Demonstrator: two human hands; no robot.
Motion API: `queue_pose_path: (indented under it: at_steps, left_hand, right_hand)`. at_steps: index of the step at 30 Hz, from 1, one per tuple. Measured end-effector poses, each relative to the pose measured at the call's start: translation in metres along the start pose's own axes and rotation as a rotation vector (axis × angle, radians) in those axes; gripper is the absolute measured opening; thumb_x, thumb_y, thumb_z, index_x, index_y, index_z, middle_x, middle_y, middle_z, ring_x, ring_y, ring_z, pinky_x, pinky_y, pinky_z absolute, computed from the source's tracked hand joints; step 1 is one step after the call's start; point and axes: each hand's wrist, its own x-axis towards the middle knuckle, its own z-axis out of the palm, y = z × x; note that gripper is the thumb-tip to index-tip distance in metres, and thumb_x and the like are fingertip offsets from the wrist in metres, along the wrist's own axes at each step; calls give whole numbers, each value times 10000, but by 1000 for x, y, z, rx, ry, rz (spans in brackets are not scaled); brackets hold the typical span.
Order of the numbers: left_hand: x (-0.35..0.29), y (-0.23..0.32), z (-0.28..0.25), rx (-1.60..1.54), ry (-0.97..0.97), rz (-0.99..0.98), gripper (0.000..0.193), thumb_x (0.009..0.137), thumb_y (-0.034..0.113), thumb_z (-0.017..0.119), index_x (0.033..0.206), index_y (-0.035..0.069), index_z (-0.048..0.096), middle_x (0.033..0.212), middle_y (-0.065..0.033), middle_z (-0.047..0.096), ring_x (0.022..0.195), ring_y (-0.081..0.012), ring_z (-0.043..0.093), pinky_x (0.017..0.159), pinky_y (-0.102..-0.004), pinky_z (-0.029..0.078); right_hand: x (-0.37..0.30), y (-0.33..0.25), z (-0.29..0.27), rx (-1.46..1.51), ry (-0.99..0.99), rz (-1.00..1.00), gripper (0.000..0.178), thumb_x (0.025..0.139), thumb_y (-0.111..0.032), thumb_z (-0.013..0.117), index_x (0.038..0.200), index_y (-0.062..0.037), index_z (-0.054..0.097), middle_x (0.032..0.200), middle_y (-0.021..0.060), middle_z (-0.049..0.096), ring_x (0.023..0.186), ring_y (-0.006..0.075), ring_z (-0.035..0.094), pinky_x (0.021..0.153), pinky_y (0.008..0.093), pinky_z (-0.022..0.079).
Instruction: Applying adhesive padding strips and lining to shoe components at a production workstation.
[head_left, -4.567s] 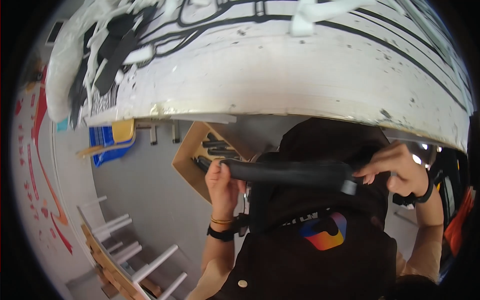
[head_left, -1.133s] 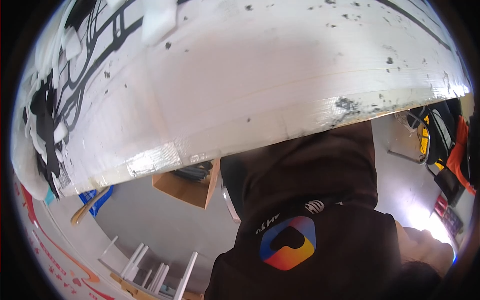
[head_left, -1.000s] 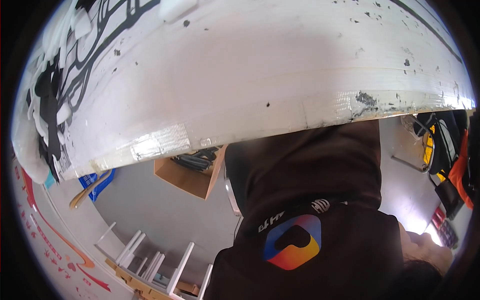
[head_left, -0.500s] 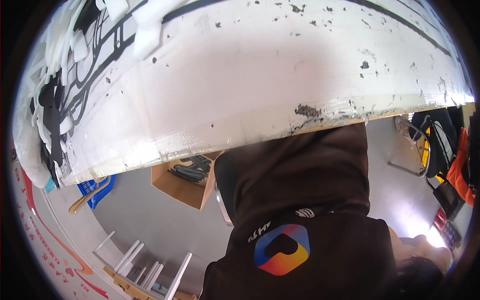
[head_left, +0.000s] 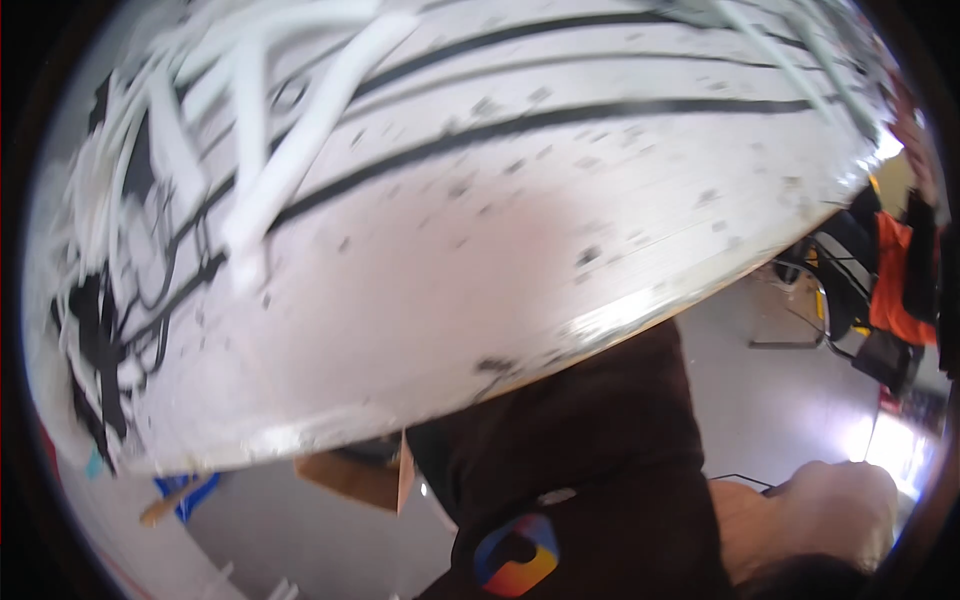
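Note:
Neither of my hands shows in the head view. At the lower right a bare bent arm beside my dark brown shirt comes into view, but its hand is hidden. In front of my body lies a white tabletop with dark lines and scuffed dark specks, its taped front edge close to my waist. On its left side are long white foam strips, loosely piled, blurred by motion. Black strips hang among them near the left edge. Pale thin strips lie at the far right.
Beneath the front edge stands an open cardboard box, with a blue crate to its left. A metal-framed chair stands on the right, near a person's orange garment. Grey floor stretches below.
The view has tilted and shifted: the tabletop fills more of the picture, its far side now shows, and the box and crate sit lower. The bare arm at lower right shows more.

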Motion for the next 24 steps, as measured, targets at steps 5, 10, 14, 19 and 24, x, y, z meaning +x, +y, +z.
queue_pose_path:
  at_steps: [5, 10, 14, 19, 24]
  left_hand:
    - [71, 3, -4, 31, 155, 205, 286, 863, 92, 655, 1137, 49, 727, 1113, -100, 732, 944, -296, 680, 839, -404, 527]
    - [111, 21, -14, 55, 262, 339, 275, 865, 78, 652, 1127, 50, 734, 1103, -97, 737, 928, -292, 685, 826, -397, 533]
    - [151, 40, -21, 33, 328, 496, 268, 867, 66, 649, 1119, 51, 740, 1095, -94, 740, 916, -289, 690, 816, -392, 538]
    - [205, 70, -22, -47, 363, 816, 260, 870, 51, 646, 1109, 51, 748, 1085, -91, 745, 900, -284, 695, 803, -385, 544]
    - [243, 136, -43, 143, 777, 1142, 131, 871, 63, 682, 980, 80, 752, 1016, -76, 727, 1056, -257, 668, 999, -455, 497]
  right_hand:
    - [-36, 16, -15, 76, 96, 6, 374, 854, -483, 659, 688, -148, 653, 542, 1, 489, 457, 165, 491, 436, 342, 391]
    - [-48, 21, -19, 113, 113, 10, 388, 856, -506, 665, 688, -155, 654, 540, -4, 482, 453, 163, 484, 432, 343, 385]
    - [-61, 39, 9, 208, 124, 20, 400, 857, -524, 670, 689, -161, 655, 537, -7, 477, 450, 162, 479, 429, 344, 381]
    - [-51, 53, 112, 462, 147, -7, 415, 859, -547, 675, 689, -169, 657, 534, -12, 471, 447, 161, 472, 425, 345, 375]
    - [-133, 3, 183, 745, 290, 92, 450, 996, -544, 503, 1013, -133, 685, 835, 62, 683, 681, 168, 612, 628, 364, 521]
